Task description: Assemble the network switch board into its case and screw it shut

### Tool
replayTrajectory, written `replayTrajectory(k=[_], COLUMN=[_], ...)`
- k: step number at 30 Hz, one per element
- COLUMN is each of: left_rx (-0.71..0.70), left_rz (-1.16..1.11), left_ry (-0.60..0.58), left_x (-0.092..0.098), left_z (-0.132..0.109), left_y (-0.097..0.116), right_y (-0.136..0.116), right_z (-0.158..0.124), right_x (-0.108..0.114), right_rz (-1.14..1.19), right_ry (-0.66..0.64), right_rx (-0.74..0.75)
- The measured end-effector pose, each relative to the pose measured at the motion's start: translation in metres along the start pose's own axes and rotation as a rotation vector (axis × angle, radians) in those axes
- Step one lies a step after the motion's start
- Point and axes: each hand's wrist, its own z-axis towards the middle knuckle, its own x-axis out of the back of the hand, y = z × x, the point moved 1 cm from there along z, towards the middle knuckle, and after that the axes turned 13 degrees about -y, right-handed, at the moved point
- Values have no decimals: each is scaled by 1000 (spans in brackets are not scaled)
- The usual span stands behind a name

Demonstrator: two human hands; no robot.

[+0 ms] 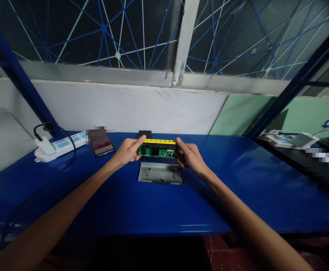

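Note:
A green circuit board (160,151) with a yellow strip (161,141) along its upper edge is held up in front of me. My left hand (130,148) is closed on its left end, thumb on top at the yellow strip. Gripping the right end is my right hand (189,153), its thumb also on the yellow strip and fingers curled beneath. Dark parts sit on the board's face. Just below, on the desk, lies a grey plastic cover (161,174), its inner side up, with small posts showing.
A blue desk (110,203) stretches before me. A white power strip (65,144) with a plugged-in adapter and black cable (74,145) lies left, beside a phone-like device (103,147). A small black box (145,134) stands behind the board. White devices (302,140) sit far right.

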Motion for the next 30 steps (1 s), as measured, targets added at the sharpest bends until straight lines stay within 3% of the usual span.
replayTrajectory(k=[5,11,18,30], left_rx=[31,-1,42,-105], left_rz=[-15,92,94,153], left_ry=[-29,51,-66,-192], left_x=[2,1,2,18], left_z=[1,-5,-2,-4], left_y=[-4,9,4,8], right_y=[-2,1,10,1], right_z=[-1,2,7,0], right_x=[0,4,8,10], right_rz=[-33,-44,-67,-358], right_ry=[-19,-15,-3,8], right_rx=[17,5,-92,129])
